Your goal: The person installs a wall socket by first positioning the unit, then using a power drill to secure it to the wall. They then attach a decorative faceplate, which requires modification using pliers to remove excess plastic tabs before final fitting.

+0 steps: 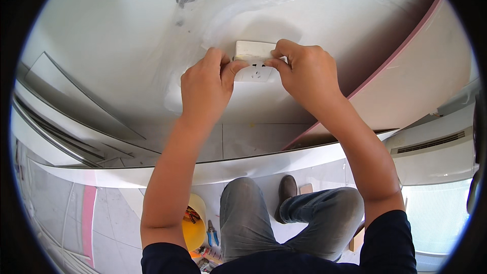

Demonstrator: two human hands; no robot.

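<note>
A white electrical socket [256, 74] with dark slots sits against the pale wall, its box [252, 48] standing out from the surface. My left hand [205, 83] grips its left side, thumb pressed on the front face near the upper slots and fingers curled behind the edge. On the opposite side my right hand [310, 73] pinches it the same way, with the thumb on the face and the bent index finger at the box's top right corner. Both hands are closed, and my palms hide the socket's side edges.
A long white panel [253, 159] runs across between my knees and the wall. A pink-edged board [406, 78] leans at the right, and several thin sheets [71, 101] stand at the left. Below are a yellow bucket [194, 236] of tools and blue-handled pliers [212, 234].
</note>
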